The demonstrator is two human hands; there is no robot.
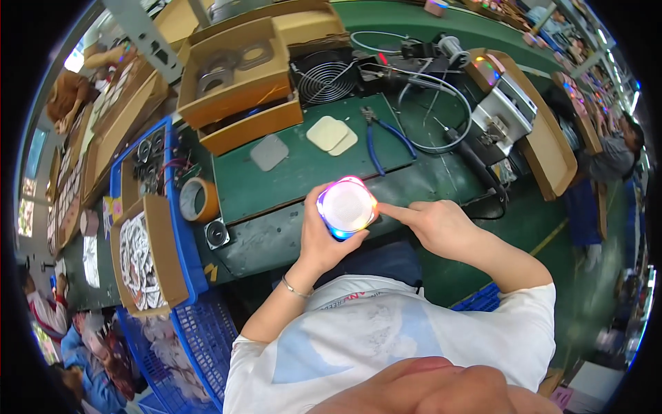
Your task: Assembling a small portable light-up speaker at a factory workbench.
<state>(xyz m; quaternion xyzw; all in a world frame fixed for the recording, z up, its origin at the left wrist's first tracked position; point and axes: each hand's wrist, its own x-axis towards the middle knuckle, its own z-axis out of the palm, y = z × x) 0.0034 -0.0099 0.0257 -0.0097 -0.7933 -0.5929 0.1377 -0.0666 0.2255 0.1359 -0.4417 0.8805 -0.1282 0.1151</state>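
Observation:
My left hand is wrapped round a small round-cornered speaker-like device with a pale round face and a rim glowing pink, blue and orange. I hold it just over the bench's near edge. From the right, my right hand points at it, the index fingertip touching or almost touching the side of the lit rim. The other fingers of that hand are loosely curled, and I see nothing in them. Beyond the device, blue-handled pliers, pale square pads and a grey square pad lie on the green bench board.
Brown cardboard boxes and a fan grille stand at the back. A soldering iron, cables and a metal device are on the right. Leftward are a tape roll, a loose speaker and a blue crate.

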